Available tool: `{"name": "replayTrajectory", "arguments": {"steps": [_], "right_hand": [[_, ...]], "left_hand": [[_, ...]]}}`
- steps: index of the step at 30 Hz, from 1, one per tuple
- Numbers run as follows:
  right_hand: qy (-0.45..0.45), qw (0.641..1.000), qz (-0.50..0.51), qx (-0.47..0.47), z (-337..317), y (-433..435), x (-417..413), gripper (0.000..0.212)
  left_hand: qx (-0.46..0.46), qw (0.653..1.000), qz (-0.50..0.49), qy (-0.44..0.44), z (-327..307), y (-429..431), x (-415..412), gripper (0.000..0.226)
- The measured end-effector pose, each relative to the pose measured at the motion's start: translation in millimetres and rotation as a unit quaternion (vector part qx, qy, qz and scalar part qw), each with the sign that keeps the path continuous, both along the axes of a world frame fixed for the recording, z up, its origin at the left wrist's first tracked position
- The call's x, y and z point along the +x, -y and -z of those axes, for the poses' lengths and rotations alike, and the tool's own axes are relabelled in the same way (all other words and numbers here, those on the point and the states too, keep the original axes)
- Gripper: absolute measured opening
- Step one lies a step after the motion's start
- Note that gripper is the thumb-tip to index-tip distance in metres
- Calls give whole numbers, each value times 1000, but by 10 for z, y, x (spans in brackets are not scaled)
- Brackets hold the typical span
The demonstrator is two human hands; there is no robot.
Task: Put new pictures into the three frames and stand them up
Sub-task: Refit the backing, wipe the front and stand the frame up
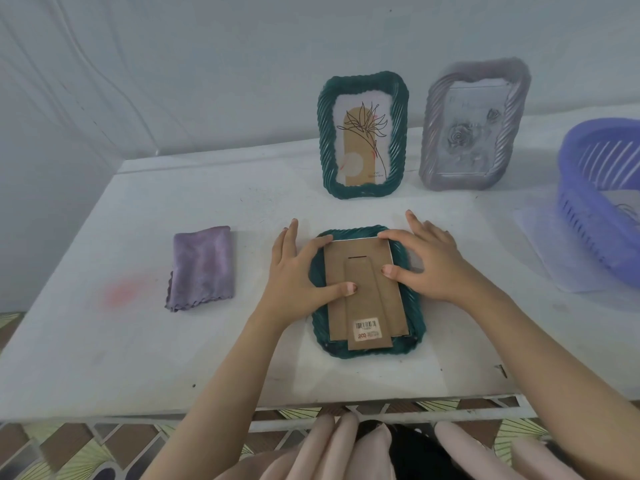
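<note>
A dark green frame point(415, 323) lies face down on the white table point(138, 341), its brown cardboard back point(367, 299) and folded stand with a barcode sticker facing up. My left hand point(298, 275) rests on the frame's left side, thumb pressing on the cardboard. My right hand point(433, 261) lies on the upper right corner, thumb also on the cardboard. Behind, a second green frame point(362, 135) stands upright with a flower drawing inside. To its right a silver-grey frame point(474, 126) stands with a rose picture.
A folded purple cloth point(202, 266) lies left of my hands. A blue plastic basket point(602, 199) sits at the right edge on a clear plastic sheet point(540, 251). The wall is right behind the standing frames. A pink stain marks the table's left part.
</note>
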State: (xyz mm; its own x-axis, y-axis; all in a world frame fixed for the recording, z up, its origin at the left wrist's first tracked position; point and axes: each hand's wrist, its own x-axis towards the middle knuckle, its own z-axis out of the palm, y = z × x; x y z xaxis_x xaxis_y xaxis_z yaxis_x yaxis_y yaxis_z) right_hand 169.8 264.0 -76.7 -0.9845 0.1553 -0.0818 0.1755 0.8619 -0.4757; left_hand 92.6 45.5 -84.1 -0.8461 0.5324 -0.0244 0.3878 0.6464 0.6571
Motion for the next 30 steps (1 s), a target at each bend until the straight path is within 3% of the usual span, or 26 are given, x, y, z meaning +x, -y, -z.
{"name": "replayTrajectory", "arguments": {"steps": [8,12,16,23,30], "right_hand": [[-47,998,2,-46,27,28,109,55],[-126,990,10,-65,-42,137,356,41],[-174,980,-45,-83,-79,219,648,30],[-145,984,-86,-52,53,176,851,42],[-153,985,-84,-14,18,172,819,43]], "left_hand": [[44,999,15,-28,-21,11,68,79],[114,986,34,-115,0,42,208,46],[137,983,68,-104,5,146,353,17],[53,985,158,-37,-23,386,400,43],[-22,981,189,-34,-138,430,350,54]]}}
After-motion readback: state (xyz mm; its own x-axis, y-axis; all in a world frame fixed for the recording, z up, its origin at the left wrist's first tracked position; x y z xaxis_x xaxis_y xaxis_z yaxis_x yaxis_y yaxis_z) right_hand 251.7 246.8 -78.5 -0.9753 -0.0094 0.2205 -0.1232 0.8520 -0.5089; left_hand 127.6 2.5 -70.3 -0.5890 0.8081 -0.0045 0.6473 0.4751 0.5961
